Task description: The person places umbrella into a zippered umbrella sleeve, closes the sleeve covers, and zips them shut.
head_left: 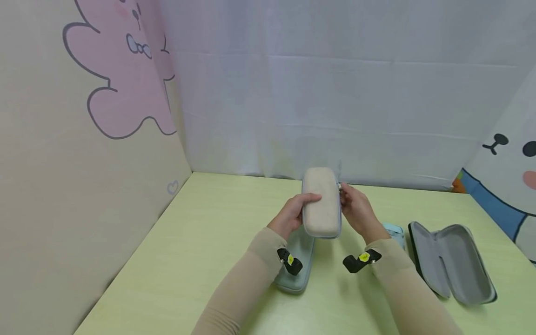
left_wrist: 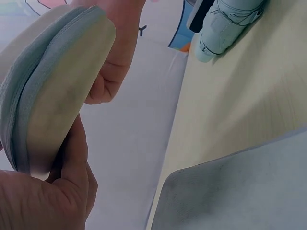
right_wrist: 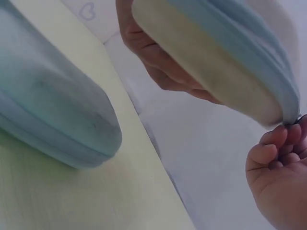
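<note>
Above the table, my left hand (head_left: pixel 290 214) grips a cream zip case (head_left: pixel 321 216) by its left side, thumb laid across the front face. A light blue zipper band (right_wrist: pixel 240 43) runs round the case, and its seam looks closed along the visible side in the left wrist view. At the upper right edge, my right hand (head_left: pixel 356 207) pinches the small zipper pull (head_left: pixel 339 187) between thumb and fingers. Beneath the left forearm, a grey-green case (head_left: pixel 293 284) lies shut on the table; the arm hides part of it.
An open case with a grey lining (head_left: pixel 465 265) lies on the table (head_left: pixel 201 223) at the right. Between it and my right forearm is a light blue pouch (head_left: pixel 393 230), partly hidden. A curtain (head_left: pixel 293 107) hangs along the table's back edge.
</note>
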A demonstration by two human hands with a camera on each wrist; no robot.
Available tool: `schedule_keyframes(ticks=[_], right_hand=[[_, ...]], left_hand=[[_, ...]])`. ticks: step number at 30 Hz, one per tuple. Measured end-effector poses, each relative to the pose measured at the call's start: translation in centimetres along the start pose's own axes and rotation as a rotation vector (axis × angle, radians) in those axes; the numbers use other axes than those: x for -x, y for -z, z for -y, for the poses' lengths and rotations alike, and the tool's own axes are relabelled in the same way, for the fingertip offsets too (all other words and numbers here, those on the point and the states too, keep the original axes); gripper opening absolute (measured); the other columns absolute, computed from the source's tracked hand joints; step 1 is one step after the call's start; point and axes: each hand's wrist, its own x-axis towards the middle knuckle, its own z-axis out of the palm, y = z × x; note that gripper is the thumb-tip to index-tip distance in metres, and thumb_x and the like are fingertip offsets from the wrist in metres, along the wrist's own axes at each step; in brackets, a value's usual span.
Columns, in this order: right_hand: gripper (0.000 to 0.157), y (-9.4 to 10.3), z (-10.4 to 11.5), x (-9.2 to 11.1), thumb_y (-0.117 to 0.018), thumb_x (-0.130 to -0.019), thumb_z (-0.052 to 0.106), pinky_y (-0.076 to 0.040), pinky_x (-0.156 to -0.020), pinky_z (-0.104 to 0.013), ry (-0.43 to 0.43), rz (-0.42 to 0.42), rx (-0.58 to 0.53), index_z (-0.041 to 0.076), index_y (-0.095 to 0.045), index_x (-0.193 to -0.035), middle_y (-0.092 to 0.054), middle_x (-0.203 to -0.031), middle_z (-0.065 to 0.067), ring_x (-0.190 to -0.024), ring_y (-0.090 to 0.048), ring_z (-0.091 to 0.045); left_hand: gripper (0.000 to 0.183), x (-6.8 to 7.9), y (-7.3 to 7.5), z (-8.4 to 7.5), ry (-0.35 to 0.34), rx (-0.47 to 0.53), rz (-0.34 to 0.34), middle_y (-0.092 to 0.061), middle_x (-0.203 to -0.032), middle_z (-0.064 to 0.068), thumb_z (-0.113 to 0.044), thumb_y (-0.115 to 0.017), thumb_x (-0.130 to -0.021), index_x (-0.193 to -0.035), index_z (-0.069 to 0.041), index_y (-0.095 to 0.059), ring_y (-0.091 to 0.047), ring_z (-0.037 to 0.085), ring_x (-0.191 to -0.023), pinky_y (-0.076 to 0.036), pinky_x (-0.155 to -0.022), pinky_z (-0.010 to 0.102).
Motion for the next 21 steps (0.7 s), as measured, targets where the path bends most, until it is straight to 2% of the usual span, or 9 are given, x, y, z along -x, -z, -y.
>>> schedule_keyframes(ticks=[6, 9, 12, 15, 18, 21], right_hand=[[0.028, 0.11, -0.03, -0.42, -0.039, -0.101, 0.023, -0.036, -0.055, -0.023, 0.033, -0.027, 0.312, 0.007, -0.047, -0.079, -0.044, -0.07, 0.001, -0.061, -0.041, -0.009], [0.032, 0.07, -0.2, -0.38, -0.035, -0.101, 0.026, -0.038, -0.055, -0.025, 0.11, -0.071, 0.573, 0.002, -0.047, -0.084, -0.045, -0.071, -0.003, -0.061, -0.043, -0.012], [0.032, 0.07, -0.36, -0.14, -0.034, -0.101, 0.026, -0.038, -0.055, -0.029, 0.263, -0.122, 0.93, 0.001, -0.049, -0.087, -0.047, -0.071, -0.005, -0.062, -0.044, -0.017], [0.027, 0.11, -0.47, 0.14, -0.038, -0.1, 0.021, -0.037, -0.054, -0.033, 0.445, -0.162, 1.201, 0.003, -0.05, -0.084, -0.047, -0.067, -0.006, -0.059, -0.043, -0.02], [0.023, 0.26, -0.49, 0.31, -0.045, -0.098, 0.015, -0.034, -0.05, -0.034, 0.603, -0.177, 1.361, 0.005, -0.049, -0.077, -0.044, -0.061, -0.005, -0.053, -0.041, -0.02], [0.02, 0.63, -0.43, 0.26, -0.053, -0.094, 0.01, -0.038, -0.049, -0.035, 0.775, -0.163, 1.49, 0.004, -0.05, -0.075, -0.047, -0.061, -0.006, -0.053, -0.045, -0.022]], left_hand=[[0.052, -0.12, -0.04, 0.34, -0.007, 0.037, 0.003, -0.061, -0.109, 0.008, -0.021, -0.07, -0.076, -0.122, -0.005, -0.051, -0.058, 0.022, -0.097, -0.043, -0.088, 0.038], [0.052, -0.19, 0.0, 0.44, -0.01, 0.044, -0.003, -0.061, -0.108, 0.009, -0.02, -0.07, -0.076, -0.122, -0.005, -0.051, -0.058, 0.022, -0.096, -0.043, -0.088, 0.039], [0.051, -0.24, 0.03, 0.56, -0.011, 0.05, -0.01, -0.061, -0.108, 0.009, -0.02, -0.07, -0.076, -0.121, -0.005, -0.052, -0.058, 0.022, -0.095, -0.043, -0.087, 0.039], [0.051, -0.23, -0.01, 0.62, -0.018, 0.056, -0.028, -0.062, -0.107, 0.008, -0.021, -0.071, -0.076, -0.121, -0.005, -0.053, -0.059, 0.022, -0.095, -0.044, -0.086, 0.038], [0.051, -0.16, -0.14, 0.69, -0.024, 0.057, -0.046, -0.062, -0.107, 0.008, -0.021, -0.073, -0.075, -0.12, -0.005, -0.054, -0.059, 0.022, -0.095, -0.045, -0.085, 0.038], [0.051, -0.09, -0.22, 0.73, -0.02, 0.058, -0.056, -0.063, -0.106, 0.008, -0.024, -0.072, -0.075, -0.12, -0.006, -0.054, -0.06, 0.022, -0.093, -0.046, -0.083, 0.038]])
